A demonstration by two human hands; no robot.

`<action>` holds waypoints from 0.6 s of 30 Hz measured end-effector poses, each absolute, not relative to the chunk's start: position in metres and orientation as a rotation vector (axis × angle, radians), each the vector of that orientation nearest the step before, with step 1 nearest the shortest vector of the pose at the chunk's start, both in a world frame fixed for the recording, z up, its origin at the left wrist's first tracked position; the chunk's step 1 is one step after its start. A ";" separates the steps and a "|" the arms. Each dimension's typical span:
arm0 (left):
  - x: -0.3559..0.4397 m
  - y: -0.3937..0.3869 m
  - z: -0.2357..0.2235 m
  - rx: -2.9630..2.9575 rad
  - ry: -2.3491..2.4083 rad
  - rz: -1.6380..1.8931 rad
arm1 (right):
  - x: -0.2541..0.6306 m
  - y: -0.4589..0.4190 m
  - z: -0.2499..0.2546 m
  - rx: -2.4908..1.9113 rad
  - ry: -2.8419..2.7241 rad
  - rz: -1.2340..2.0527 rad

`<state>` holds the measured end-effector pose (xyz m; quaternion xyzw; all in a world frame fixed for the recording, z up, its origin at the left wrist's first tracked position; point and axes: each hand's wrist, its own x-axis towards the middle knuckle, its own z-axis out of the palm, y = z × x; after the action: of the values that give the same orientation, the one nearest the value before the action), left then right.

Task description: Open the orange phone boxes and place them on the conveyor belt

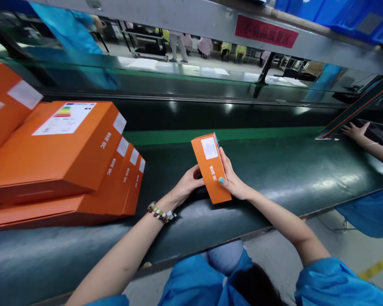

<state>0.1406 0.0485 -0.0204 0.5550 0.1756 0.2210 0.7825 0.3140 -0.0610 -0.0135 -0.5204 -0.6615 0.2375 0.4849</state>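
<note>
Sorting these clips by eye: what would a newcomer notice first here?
The big stack of orange boxes on the left. Then, near the center, the smaller-looking orange box between the left hand and right hand. Above hangs a red sign.

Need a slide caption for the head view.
Both hands, left and right, hold an orange WAVE 10C box above a dark green work surface, beside stacked orange boxes.
</note>
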 end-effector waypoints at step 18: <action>0.147 0.046 -0.033 0.826 0.558 0.692 | 0.402 -0.067 0.023 -1.656 -1.239 0.144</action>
<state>0.1470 0.0456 -0.0335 0.3880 0.2620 0.3250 0.8217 0.4015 -0.0672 0.0229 -0.6874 -0.5145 0.0597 0.5092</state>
